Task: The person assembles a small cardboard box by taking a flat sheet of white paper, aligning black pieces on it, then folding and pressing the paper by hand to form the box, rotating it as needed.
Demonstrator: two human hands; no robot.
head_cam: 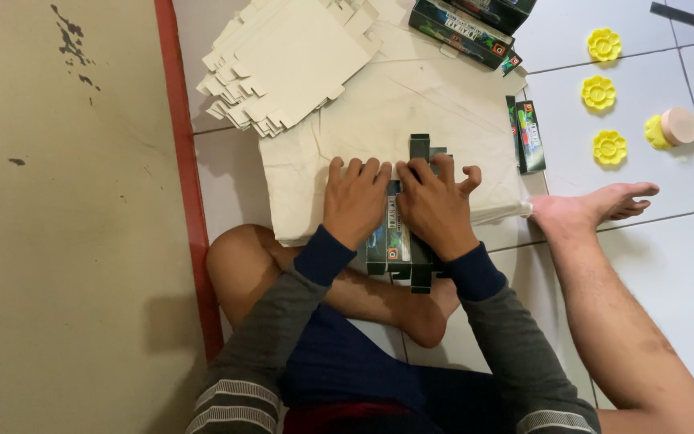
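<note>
A flat dark green printed carton blank [408,241] lies on a white sheet [395,112] spread over the floor tiles. My left hand [353,199] presses down on its left part, fingers spread forward. My right hand [437,202] presses on its right part, fingers bent over a dark flap [420,146] that sticks out beyond the fingertips. Both hands touch each other at the thumbs. Most of the carton's middle is hidden under the hands.
A stack of unfolded white carton blanks [283,60] lies at the back left. Folded dark boxes [463,24] sit at the top, one more [530,135] at the right. Three yellow flower-shaped pieces [598,92] and a roll [675,127] lie on tiles. My bare foot [596,207] rests right.
</note>
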